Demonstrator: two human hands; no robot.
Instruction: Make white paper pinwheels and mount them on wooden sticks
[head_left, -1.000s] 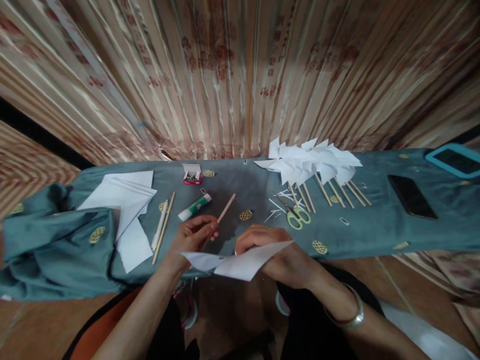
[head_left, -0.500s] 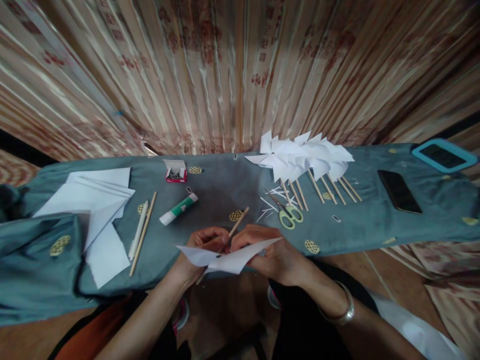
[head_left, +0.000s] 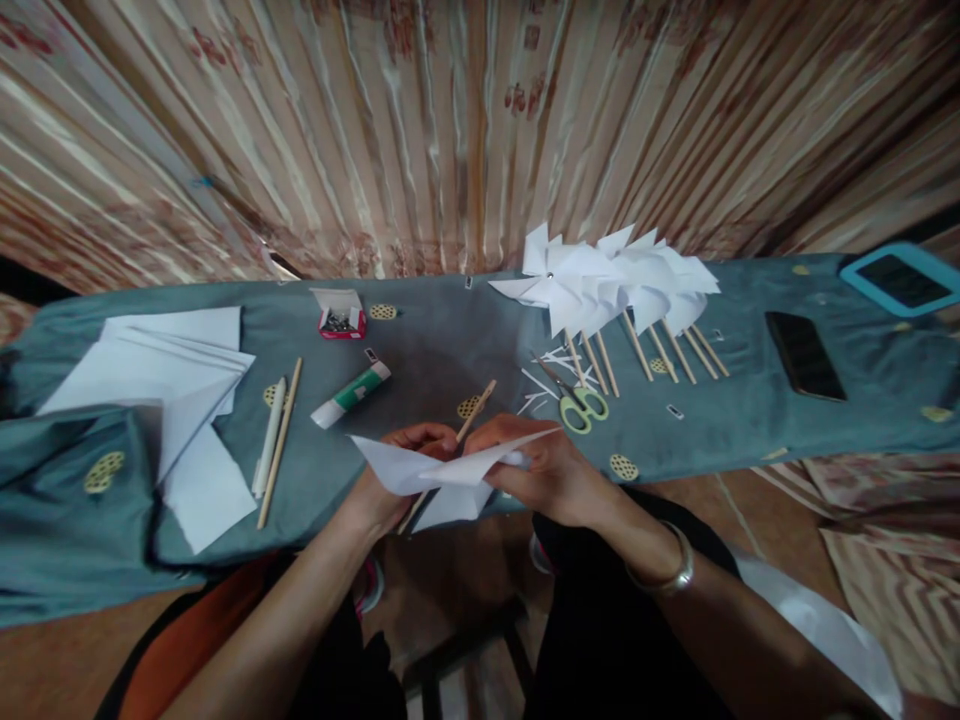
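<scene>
A white paper pinwheel point(head_left: 442, 472) is between my hands at the table's near edge, and its blades cover several of my fingers. The wooden stick point(head_left: 478, 405) runs slantwise behind the paper, its far end pointing away from me. Closed fingers of my left hand point(head_left: 409, 445) hold the stick from the left. My right hand point(head_left: 551, 470), with a bangle at the wrist, is closed at the pinwheel's right blade; its fingertips are partly hidden. Green-handled scissors point(head_left: 581, 408) lie beyond my right hand, beside paper strips point(head_left: 536, 385).
Several pinwheels point(head_left: 600, 285) on sticks lie overlapped at the back right. A glue stick point(head_left: 352, 393), a red box of pins point(head_left: 341, 320), a pen point(head_left: 270, 440), a loose stick point(head_left: 281, 445) and paper sheets point(head_left: 202, 490) occupy the left. A phone point(head_left: 805, 355) and blue-framed tablet point(head_left: 904, 280) lie right.
The pinwheel has turned and tilted between my hands, and its dark centre is now hidden by a blade. The whole view has shifted slightly, so the table sits higher.
</scene>
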